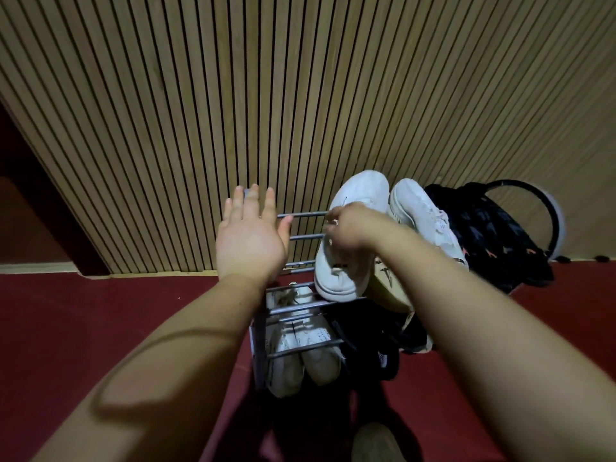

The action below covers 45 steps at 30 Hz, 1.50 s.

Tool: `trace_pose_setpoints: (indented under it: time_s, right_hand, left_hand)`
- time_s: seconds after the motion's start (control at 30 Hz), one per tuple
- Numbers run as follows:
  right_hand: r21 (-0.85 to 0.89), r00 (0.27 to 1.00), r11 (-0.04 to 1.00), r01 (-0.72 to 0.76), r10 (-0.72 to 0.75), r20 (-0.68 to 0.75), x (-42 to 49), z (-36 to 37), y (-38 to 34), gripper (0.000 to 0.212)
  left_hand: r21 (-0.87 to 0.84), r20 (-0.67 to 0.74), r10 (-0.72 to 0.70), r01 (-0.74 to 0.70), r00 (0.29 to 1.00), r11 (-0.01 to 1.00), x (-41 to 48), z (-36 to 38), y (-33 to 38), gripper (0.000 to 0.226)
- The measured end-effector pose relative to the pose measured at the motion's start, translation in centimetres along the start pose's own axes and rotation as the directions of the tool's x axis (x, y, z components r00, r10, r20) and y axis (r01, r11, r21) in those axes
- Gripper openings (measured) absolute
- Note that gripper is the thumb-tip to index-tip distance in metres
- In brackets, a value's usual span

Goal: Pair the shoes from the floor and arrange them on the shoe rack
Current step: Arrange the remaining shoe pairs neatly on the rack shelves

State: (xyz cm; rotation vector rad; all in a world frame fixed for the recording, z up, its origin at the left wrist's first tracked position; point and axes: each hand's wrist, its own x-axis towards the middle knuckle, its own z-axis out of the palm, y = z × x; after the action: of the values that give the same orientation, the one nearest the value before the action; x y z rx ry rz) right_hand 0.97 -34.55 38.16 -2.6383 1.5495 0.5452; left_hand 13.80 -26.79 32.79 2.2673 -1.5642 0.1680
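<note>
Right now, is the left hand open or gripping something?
Open: the left hand shows straight, spread fingers above the shoe rack and holds nothing.

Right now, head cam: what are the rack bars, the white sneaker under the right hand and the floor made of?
The rack bars look like grey metal tube: sheen along their length. The white sneaker has a smooth matte upper, leather or synthetic, cannot tell. The floor is dark red, matte, probably carpet.
</note>
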Motion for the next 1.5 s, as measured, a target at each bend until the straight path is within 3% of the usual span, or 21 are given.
trace_pose_setpoints:
  time_s: [0.07, 0.13, 0.27, 0.4, 0.6, 0.67, 0.77, 0.87, 1.0, 1.17, 1.23, 1.3, 1.37, 1.4, 1.5]
  right_hand:
    - [0.171, 0.993, 0.978, -0.121, 0.115, 0.040, -0.1, 2.5, -1.4, 0.074]
    - [0.273, 0.981, 0.944, -0.185, 0.194, -0.007, -0.3, 4.7, -1.8, 0.087]
    - [0.279, 0.927, 0.955, -0.097, 0.189, -0.325, -1.1, 6.2, -1.6, 0.071]
    - [0.198, 0.892, 0.976, -0.092, 0.169, -0.420, -1.9, 5.7, 2.7, 0.064]
    - [0.351, 0.964, 0.936, 0.032, 0.064, -0.260, -3.8, 6.6, 5.6, 0.061]
    - [0.419, 0.936, 0.904, -0.086, 0.217, -0.277, -4.2, 6.5, 5.9, 0.059]
    - [0.565, 0.814, 0.761, -0.320, 0.525, -0.247, -4.9, 7.3, 8.3, 0.057]
    - [0.697, 0.826, 0.630, -0.342, 0.556, -0.096, -5.2, 9.6, 10.8, 0.055]
    - [0.659, 0.833, 0.693, -0.292, 0.523, -0.182, -5.0, 10.0, 11.7, 0.048]
    - [0.561, 0.852, 0.786, -0.258, 0.459, -0.251, -5.8, 11.1, 12.7, 0.057]
    - [0.570, 0.847, 0.795, -0.209, 0.438, -0.302, -6.0, 11.8, 12.8, 0.054]
    - [0.602, 0.834, 0.782, -0.160, 0.434, -0.342, -5.9, 12.1, 13.0, 0.051]
    - [0.637, 0.842, 0.760, -0.126, 0.422, -0.337, -5.6, 12.1, 13.3, 0.050]
    - [0.651, 0.847, 0.750, -0.116, 0.416, -0.329, -5.3, 12.1, 13.5, 0.049]
    - [0.664, 0.848, 0.742, -0.094, 0.409, -0.337, -5.1, 12.5, 13.6, 0.053]
  left_hand:
    - [-0.004, 0.003, -0.002, 0.002, 1.000, 1.000, -0.1, -0.1, 0.1, 0.057]
    - [-0.001, -0.001, 0.002, -0.002, 1.000, 1.000, -0.1, -0.1, 0.1, 0.058]
    - [0.014, -0.014, 0.012, -0.012, 1.000, 1.000, -0.1, 0.0, 0.0, 0.059]
    - [0.012, -0.010, 0.012, -0.012, 1.000, 1.000, -0.1, 0.0, -0.1, 0.059]
    - [0.023, -0.004, 0.015, -0.015, 1.000, 1.000, -0.2, -0.2, -0.1, 0.060]
    - [0.022, 0.000, 0.017, -0.017, 1.000, 1.000, -0.2, -0.3, -0.1, 0.060]
    - [0.028, -0.007, 0.028, -0.028, 1.000, 0.999, -0.2, -0.3, -0.2, 0.060]
    - [0.040, -0.016, 0.058, -0.058, 0.998, 0.998, -0.1, -0.2, -0.2, 0.061]
    - [0.136, -0.024, 0.061, -0.058, 0.998, 0.989, 0.2, 0.0, -0.2, 0.062]
    - [0.241, -0.019, -0.017, 0.021, 1.000, 0.970, -0.3, -0.2, 1.2, 0.071]
    - [0.187, -0.024, 0.046, -0.040, 0.999, 0.982, -2.1, -0.4, 2.9, 0.080]
    - [-0.033, 0.114, 0.086, -0.083, 0.990, 0.996, -3.9, -0.4, 6.0, 0.088]
    - [-0.309, 0.403, 0.060, 0.074, 0.913, 0.948, -4.6, 0.2, 9.5, 0.095]
    - [-0.389, 0.484, 0.062, 0.151, 0.873, 0.909, -4.5, 0.8, 11.0, 0.102]
    - [-0.403, 0.480, 0.013, 0.207, 0.877, 0.891, -4.1, 2.8, 14.3, 0.109]
